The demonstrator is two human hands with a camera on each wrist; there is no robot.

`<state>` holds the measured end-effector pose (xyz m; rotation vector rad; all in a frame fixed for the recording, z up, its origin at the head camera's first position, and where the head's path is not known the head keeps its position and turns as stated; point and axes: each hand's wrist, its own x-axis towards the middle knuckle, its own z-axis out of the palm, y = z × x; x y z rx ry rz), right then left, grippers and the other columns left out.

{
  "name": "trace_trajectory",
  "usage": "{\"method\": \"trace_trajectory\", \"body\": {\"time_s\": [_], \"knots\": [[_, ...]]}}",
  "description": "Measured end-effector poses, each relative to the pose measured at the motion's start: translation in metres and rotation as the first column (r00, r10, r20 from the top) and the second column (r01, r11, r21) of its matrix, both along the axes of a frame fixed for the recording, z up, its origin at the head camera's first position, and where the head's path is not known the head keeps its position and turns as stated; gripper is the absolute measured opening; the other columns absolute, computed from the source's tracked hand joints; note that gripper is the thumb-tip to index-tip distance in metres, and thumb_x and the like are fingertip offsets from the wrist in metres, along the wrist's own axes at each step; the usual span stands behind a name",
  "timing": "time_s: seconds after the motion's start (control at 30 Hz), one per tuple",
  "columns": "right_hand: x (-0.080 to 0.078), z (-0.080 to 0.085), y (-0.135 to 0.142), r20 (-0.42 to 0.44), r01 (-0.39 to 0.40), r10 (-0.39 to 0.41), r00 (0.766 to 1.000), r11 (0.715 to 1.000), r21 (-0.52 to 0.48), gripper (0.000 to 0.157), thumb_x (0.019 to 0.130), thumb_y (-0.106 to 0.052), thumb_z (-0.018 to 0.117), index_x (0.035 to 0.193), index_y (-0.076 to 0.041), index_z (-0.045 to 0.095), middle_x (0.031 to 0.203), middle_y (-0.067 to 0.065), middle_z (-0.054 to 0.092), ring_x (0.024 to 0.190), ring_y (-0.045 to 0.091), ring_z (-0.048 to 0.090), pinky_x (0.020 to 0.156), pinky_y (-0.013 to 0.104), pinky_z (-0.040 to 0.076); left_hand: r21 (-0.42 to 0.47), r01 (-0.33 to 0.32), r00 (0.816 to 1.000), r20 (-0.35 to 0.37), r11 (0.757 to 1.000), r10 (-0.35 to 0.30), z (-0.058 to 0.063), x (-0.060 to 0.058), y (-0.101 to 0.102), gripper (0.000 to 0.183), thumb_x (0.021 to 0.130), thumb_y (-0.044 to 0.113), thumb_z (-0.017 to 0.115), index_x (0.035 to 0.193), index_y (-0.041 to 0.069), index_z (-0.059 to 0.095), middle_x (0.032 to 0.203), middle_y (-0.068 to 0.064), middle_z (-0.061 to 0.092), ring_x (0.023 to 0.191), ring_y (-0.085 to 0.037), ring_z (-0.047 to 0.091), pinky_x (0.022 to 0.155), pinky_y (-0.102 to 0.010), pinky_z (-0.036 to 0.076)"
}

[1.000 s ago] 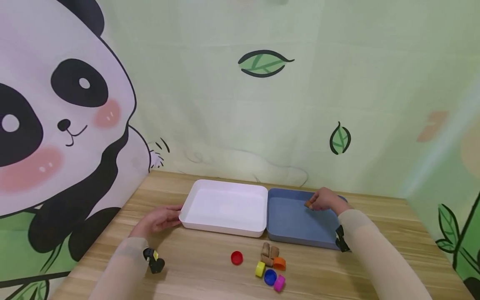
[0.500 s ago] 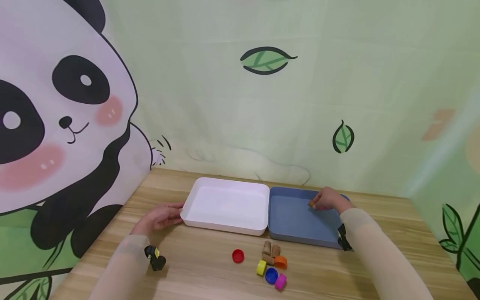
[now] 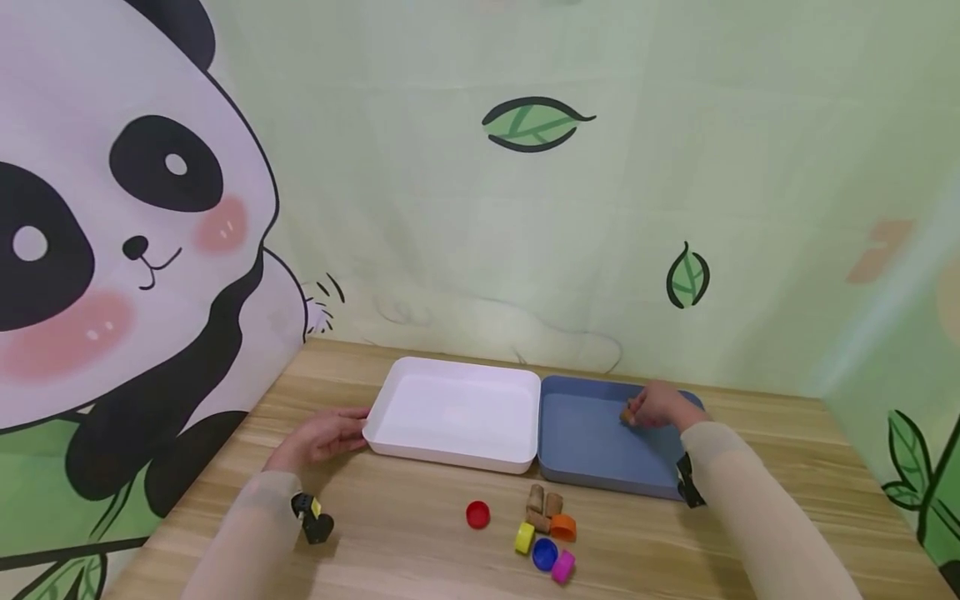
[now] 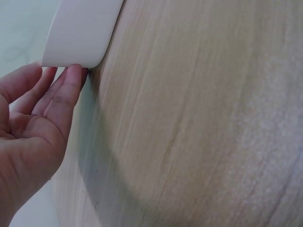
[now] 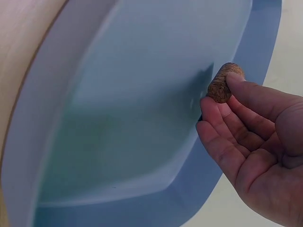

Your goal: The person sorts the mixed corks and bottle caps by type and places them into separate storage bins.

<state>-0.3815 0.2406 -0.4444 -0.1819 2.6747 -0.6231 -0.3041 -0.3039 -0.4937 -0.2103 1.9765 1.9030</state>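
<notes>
My right hand [image 3: 660, 406] pinches a brown cork [image 5: 218, 91] between thumb and fingertips, over the right part of the blue-grey tray [image 3: 588, 446]. In the right wrist view the cork is tilted, with the tray floor beyond it. At the left end of the white tray [image 3: 457, 417], my left hand [image 3: 324, 435] touches the wall with its fingertips. The left wrist view shows those fingers [image 4: 61, 97] fairly straight against the tray's end, the thumb at its rim. Both trays lie side by side, and no objects show inside the white one.
In front of the trays, several loose corks [image 3: 536, 498] lie grouped on the wooden table [image 3: 405, 533]. Around them are an orange cap [image 3: 563, 527], a yellow cap [image 3: 524, 538], a blue cap [image 3: 545, 555] and a magenta cap [image 3: 563, 567]. A red cap [image 3: 477, 515] lies apart, further left.
The right hand, holding the cork, has shifted slightly to the right over the blue-grey tray, and the cork's tilt has changed. My left hand stays at the white tray's end.
</notes>
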Motion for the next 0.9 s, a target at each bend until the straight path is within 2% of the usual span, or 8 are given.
{"method": "trace_trajectory", "body": {"time_s": [0.07, 0.17, 0.23, 0.43, 0.6, 0.9], "knots": [[0.0002, -0.0030, 0.0016, -0.010, 0.006, -0.006, 1.000, 1.000, -0.003, 0.011, 0.087, -0.002, 0.071, 0.092, 0.007, 0.073, 0.077, 0.005, 0.067, 0.074, 0.015, 0.057, 0.062, 0.022, 0.050, 0.004, 0.010, 1.000, -0.008, 1.000, -0.010, 0.0002, 0.0004, 0.0001, 0.058, 0.103, 0.001, 0.054, 0.154, -0.012, 0.029, 0.118, -0.006, 0.073, 0.090, -0.005, 0.069, 0.086, -0.024, 0.064], [0.0000, -0.0061, 0.0036, -0.013, 0.022, -0.022, 1.000, 1.000, -0.011, 0.021, 0.088, 0.000, 0.071, 0.106, 0.012, 0.071, 0.093, 0.016, 0.071, 0.081, 0.018, 0.062, 0.068, 0.025, 0.056, 0.011, 0.010, 1.000, -0.011, 1.000, -0.009, 0.0008, 0.0006, 0.0008, 0.058, 0.103, 0.000, 0.053, 0.154, -0.012, 0.029, 0.117, -0.005, 0.073, 0.089, -0.005, 0.069, 0.086, -0.024, 0.064], [-0.0005, -0.0073, 0.0042, -0.010, 0.032, -0.032, 0.999, 0.999, -0.017, 0.025, 0.088, 0.001, 0.071, 0.109, 0.013, 0.070, 0.098, 0.019, 0.072, 0.083, 0.020, 0.063, 0.071, 0.028, 0.058, 0.013, 0.009, 1.000, -0.012, 1.000, -0.008, 0.0011, 0.0005, 0.0012, 0.058, 0.103, 0.000, 0.053, 0.154, -0.012, 0.029, 0.116, -0.005, 0.073, 0.089, -0.005, 0.069, 0.086, -0.024, 0.064], [0.0016, -0.0063, 0.0027, -0.007, 0.040, -0.040, 0.999, 0.999, -0.030, 0.026, 0.087, 0.002, 0.071, 0.110, 0.014, 0.069, 0.094, 0.018, 0.071, 0.081, 0.019, 0.063, 0.070, 0.028, 0.057, 0.015, 0.011, 1.000, -0.015, 1.000, -0.011, -0.0004, -0.0009, 0.0001, 0.058, 0.103, 0.000, 0.053, 0.154, -0.013, 0.029, 0.115, -0.003, 0.073, 0.089, -0.005, 0.068, 0.085, -0.024, 0.064], [0.0027, -0.0050, 0.0013, 0.000, 0.051, -0.051, 0.999, 0.998, -0.043, 0.024, 0.088, 0.003, 0.071, 0.109, 0.014, 0.069, 0.094, 0.017, 0.069, 0.079, 0.018, 0.061, 0.069, 0.027, 0.056, 0.015, -0.013, 1.000, -0.012, 1.000, 0.013, -0.0012, -0.0015, -0.0006, 0.057, 0.102, 0.000, 0.055, 0.153, -0.012, 0.032, 0.115, -0.004, 0.074, 0.089, -0.005, 0.069, 0.085, -0.024, 0.064], [0.0076, -0.0026, -0.0008, -0.007, 0.046, -0.046, 0.999, 0.998, -0.032, 0.023, 0.088, 0.002, 0.071, 0.108, 0.013, 0.068, 0.091, 0.016, 0.069, 0.079, 0.019, 0.060, 0.072, 0.030, 0.058, 0.020, 0.002, 1.000, -0.020, 1.000, -0.002, -0.0013, 0.0008, 0.0004, 0.059, 0.102, 0.000, 0.056, 0.153, -0.013, 0.031, 0.114, -0.004, 0.074, 0.090, -0.005, 0.069, 0.086, -0.025, 0.064]]}}
